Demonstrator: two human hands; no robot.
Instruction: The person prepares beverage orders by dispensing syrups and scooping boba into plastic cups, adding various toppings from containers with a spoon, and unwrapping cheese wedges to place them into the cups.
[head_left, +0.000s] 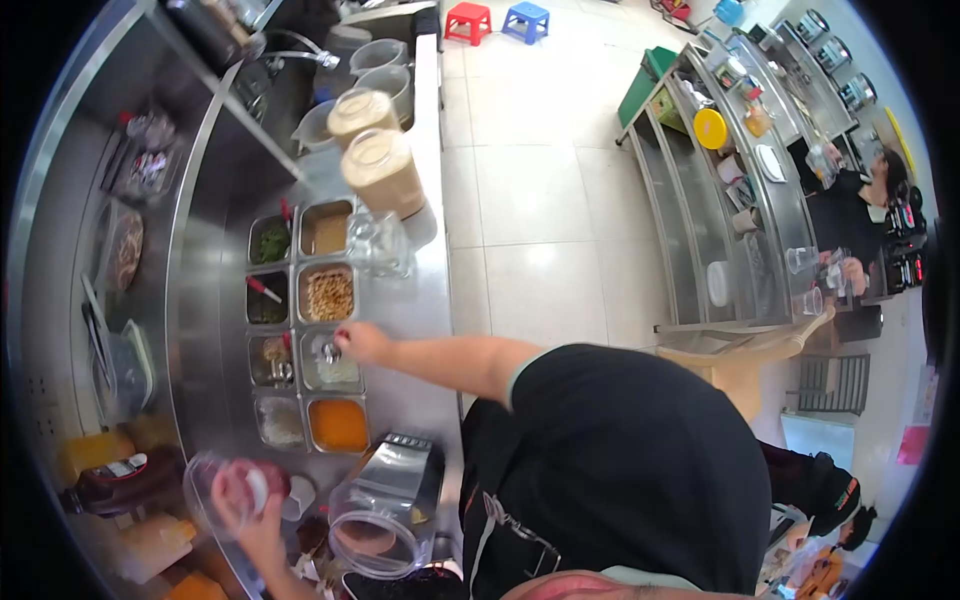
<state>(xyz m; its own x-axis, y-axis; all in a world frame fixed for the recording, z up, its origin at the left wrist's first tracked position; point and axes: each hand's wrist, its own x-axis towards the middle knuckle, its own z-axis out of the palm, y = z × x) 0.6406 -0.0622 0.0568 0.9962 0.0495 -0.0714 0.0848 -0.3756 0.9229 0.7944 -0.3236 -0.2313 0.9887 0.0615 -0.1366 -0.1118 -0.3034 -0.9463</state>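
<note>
My right hand (pixel 363 343) is closed on the handle end of a spoon (pixel 330 353). The spoon's metal bowl is over a steel pan of whitish, translucent pieces (pixel 335 374). Lower in the view, my left hand (pixel 258 512) is wrapped round a clear plastic cup (pixel 203 488), blurred by motion; what is inside it I cannot make out. Close to the right hand lie a pan of chopped nuts (pixel 329 292) and a pan of orange topping (pixel 338 426).
Tall tan-filled containers (pixel 384 172) and an empty glass jar (pixel 382 243) stand on the counter. Near my body is a steel device (pixel 400 468) beside clear plastic cups (pixel 376 545). A steel shelf rack (pixel 690 200) and other people (pixel 850 215) are across the aisle.
</note>
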